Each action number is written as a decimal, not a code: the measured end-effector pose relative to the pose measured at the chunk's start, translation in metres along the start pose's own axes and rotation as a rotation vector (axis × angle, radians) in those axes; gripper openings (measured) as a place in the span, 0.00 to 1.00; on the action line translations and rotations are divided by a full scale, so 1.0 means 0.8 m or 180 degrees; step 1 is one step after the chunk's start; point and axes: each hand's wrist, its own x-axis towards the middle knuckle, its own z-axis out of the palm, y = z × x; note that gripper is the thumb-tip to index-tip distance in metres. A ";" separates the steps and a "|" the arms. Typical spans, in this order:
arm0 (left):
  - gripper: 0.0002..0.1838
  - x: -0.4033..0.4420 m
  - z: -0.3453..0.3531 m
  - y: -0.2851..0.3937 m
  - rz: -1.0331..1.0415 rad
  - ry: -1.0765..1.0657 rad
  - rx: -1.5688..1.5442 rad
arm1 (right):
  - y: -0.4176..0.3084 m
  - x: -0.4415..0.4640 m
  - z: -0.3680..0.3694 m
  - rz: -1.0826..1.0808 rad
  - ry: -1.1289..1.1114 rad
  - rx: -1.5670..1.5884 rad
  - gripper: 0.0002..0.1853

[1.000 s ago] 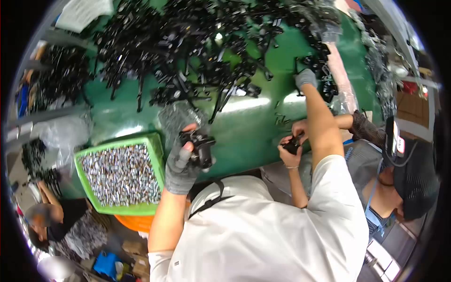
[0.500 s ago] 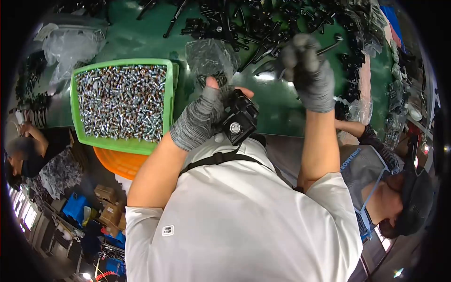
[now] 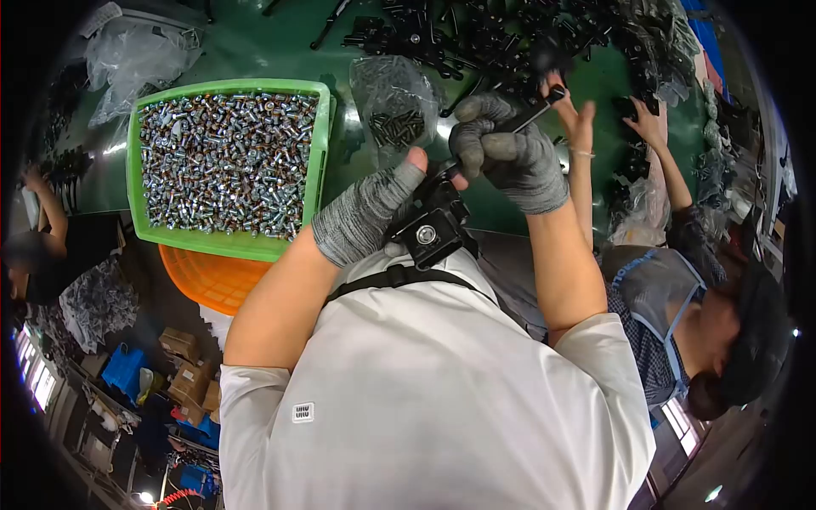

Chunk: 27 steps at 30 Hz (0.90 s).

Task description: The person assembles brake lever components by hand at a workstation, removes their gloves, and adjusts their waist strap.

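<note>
My left hand [image 3: 365, 208], in a grey glove with bare fingertips, is closed around the lower end of a black brake lever. A black device on my chest strap [image 3: 433, 238] hides part of this grip. My right hand [image 3: 514, 161], also gloved, has its fingers curled around the same black brake lever [image 3: 535, 110], whose long arm sticks out to the upper right. The hands are close together, just beyond my chest. Past my left hand lies a clear plastic bag [image 3: 391, 85] with small dark screws [image 3: 398, 127] in it.
A green bin [image 3: 319, 161] full of metal bolts [image 3: 229, 161] stands at left, above an orange basket [image 3: 204, 276]. Black levers [image 3: 476, 42] pile up along the far side of the green table [image 3: 255, 51]. At right, a co-worker [image 3: 654, 297] reaches both hands over the table.
My right hand has come down and left with the lever, to beside my left hand. The co-worker's hands have reached in at right. The view has shifted slightly.
</note>
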 end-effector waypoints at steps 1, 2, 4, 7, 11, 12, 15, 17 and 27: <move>0.44 -0.003 -0.002 0.001 -0.0069 -0.0086 0.0232 | 0.001 -0.002 0.000 -0.0014 0.0000 0.0004 0.25; 0.44 -0.005 -0.001 0.000 -0.0078 -0.0089 0.0246 | 0.001 -0.005 0.002 0.0239 0.0348 0.0047 0.25; 0.43 -0.005 0.003 -0.003 0.0094 0.0118 0.0268 | -0.002 -0.011 0.017 0.0471 0.0727 0.0099 0.25; 0.33 -0.011 -0.001 0.001 -0.0249 -0.0041 0.0173 | -0.007 -0.018 0.037 0.0494 0.1092 -0.0174 0.24; 0.39 -0.006 -0.015 -0.012 -0.0259 -0.0087 0.0610 | 0.001 -0.021 0.037 0.0458 0.1211 -0.0366 0.23; 0.37 -0.009 -0.013 -0.006 -0.0232 -0.0023 0.0866 | 0.002 -0.025 0.041 0.0501 0.1249 -0.0552 0.22; 0.31 -0.005 0.000 -0.011 0.0013 0.0004 0.0904 | 0.003 -0.029 0.052 0.0623 0.1459 -0.1160 0.19; 0.32 0.000 -0.009 -0.020 -0.0066 -0.0136 0.0581 | 0.011 -0.034 0.037 0.0494 0.1307 -0.0781 0.20; 0.38 -0.009 -0.020 -0.021 -0.0038 0.0016 -0.0145 | -0.039 -0.074 -0.194 0.2115 0.3586 -0.6050 0.17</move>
